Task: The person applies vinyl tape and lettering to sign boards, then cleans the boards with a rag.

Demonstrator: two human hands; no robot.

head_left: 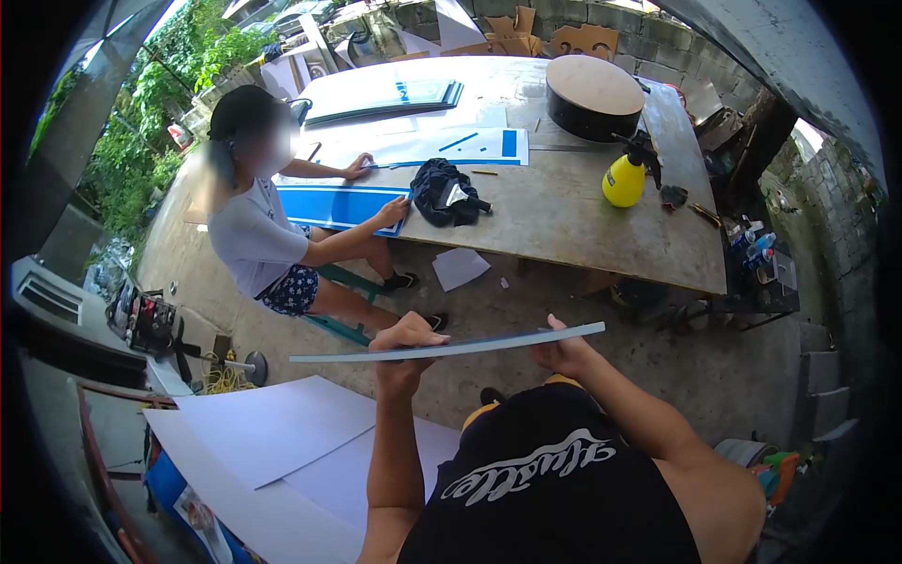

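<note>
In front of the black shirt (pixel 564 489), a thin panel (pixel 498 345) is seen edge-on, pinched by the left hand (pixel 410 336) well in from its left end and by the right hand (pixel 565 350) near its right end. Beyond, a blue sheet (pixel 338 205) is held by a seated person (pixel 252 211) at the table (pixel 545 221).

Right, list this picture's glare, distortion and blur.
Head view: glare whitens the far side of the large wooden worktable; fisheye distortion bows its edges; blur hides the face of the white-shirted person; the thin flat grey panel looks sharp.
</note>
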